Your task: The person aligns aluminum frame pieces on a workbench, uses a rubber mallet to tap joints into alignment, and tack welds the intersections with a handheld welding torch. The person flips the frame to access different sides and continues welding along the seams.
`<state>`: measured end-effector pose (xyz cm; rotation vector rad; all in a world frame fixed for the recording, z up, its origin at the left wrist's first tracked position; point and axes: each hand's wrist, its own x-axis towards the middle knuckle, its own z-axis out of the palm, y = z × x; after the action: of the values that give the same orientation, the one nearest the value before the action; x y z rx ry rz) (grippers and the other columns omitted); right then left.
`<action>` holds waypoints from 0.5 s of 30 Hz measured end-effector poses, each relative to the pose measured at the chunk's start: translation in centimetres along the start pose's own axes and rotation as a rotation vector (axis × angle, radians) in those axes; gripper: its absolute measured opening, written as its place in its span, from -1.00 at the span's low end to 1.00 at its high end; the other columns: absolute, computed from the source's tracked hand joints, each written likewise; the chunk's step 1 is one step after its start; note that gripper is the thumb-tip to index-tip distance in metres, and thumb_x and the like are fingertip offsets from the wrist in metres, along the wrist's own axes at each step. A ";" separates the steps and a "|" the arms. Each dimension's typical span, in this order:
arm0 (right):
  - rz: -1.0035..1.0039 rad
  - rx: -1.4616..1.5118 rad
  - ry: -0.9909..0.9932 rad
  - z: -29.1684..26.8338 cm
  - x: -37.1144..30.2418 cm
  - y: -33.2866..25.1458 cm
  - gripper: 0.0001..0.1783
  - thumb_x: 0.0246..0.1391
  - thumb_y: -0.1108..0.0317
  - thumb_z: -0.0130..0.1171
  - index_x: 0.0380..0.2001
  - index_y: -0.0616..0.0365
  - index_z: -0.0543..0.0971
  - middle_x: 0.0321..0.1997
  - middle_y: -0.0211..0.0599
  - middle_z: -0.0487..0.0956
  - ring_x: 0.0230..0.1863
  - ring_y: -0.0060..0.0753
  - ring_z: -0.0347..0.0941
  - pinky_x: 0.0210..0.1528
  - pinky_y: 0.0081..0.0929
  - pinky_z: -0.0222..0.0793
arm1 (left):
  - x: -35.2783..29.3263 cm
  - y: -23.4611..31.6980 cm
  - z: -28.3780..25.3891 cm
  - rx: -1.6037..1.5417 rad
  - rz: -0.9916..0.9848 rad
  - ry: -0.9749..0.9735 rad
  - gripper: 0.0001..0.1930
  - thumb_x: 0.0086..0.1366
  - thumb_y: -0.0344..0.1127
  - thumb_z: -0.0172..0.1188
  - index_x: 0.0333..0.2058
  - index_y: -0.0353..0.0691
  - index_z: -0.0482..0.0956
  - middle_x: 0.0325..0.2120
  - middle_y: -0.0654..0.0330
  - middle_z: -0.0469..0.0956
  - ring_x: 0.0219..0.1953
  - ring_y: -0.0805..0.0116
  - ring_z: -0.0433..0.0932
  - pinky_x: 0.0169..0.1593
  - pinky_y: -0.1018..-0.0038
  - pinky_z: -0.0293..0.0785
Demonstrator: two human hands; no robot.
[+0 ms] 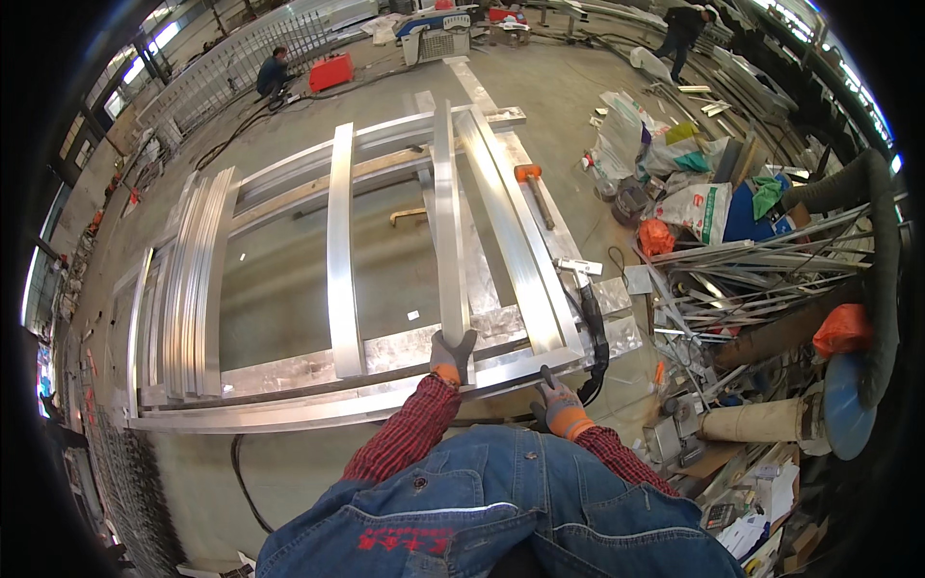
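Observation:
My left hand (453, 356), in a grey glove with an orange cuff, is closed round the near end of a long silver metal bar (446, 212). That bar lies lengthwise across a rectangular metal frame. My right hand (564, 409), gloved alike, is at the frame's near rail (289, 407), close to its right corner. One finger reaches up to the rail and the others look spread apart. Left of the held bar lies another crossbar (342, 250). On the frame's right side rest a mallet with an orange head (527, 173) and a white-headed tool (578, 267) on a black cable.
Several long metal bars (207, 289) are stacked at the frame's left. Scrap strips (771, 265), sacks (694, 207) and a thick hose (875, 279) crowd the right. A red box (331, 73) and a crouching person (275, 73) are far off; another person (686, 39) bends at far right.

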<state>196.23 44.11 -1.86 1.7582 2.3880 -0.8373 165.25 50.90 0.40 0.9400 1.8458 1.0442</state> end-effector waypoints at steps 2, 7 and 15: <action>-0.063 0.021 0.064 0.0 0.5 0.6 -0.38 0.32 -0.02 0.39 0.35 -0.05 0.61 0.74 -0.19 0.30 0.50 0.19 0.48 0.47 0.03 0.49 | 0.2 0.9 1.0 0.191 -0.088 0.053 -0.06 0.24 0.27 0.56 0.25 -0.50 0.53 0.07 -0.24 0.73 0.15 -0.14 0.73 0.27 0.12 0.61; -0.132 0.110 0.048 -1.1 1.8 2.9 -0.49 0.38 0.02 0.32 0.31 -0.12 0.67 0.65 -0.21 0.45 0.48 0.04 0.54 0.48 -0.04 0.50 | -0.6 2.8 3.5 0.193 -0.151 0.096 -0.01 0.15 0.29 0.59 0.27 -0.46 0.50 0.14 -0.27 0.69 0.18 -0.20 0.71 0.28 0.07 0.61; -0.248 0.040 -0.110 -1.7 3.7 5.6 -0.54 0.42 -0.03 0.27 0.27 -0.17 0.71 0.60 -0.25 0.53 0.48 0.02 0.54 0.50 -0.08 0.49 | 0.5 3.8 6.4 0.272 -0.252 0.145 -0.03 0.15 0.31 0.57 0.26 -0.42 0.51 0.18 -0.25 0.66 0.22 -0.23 0.68 0.31 0.03 0.60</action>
<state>200.46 49.27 -3.88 1.4050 2.5657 -0.9865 171.60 54.75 1.49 0.7736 2.2020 0.7358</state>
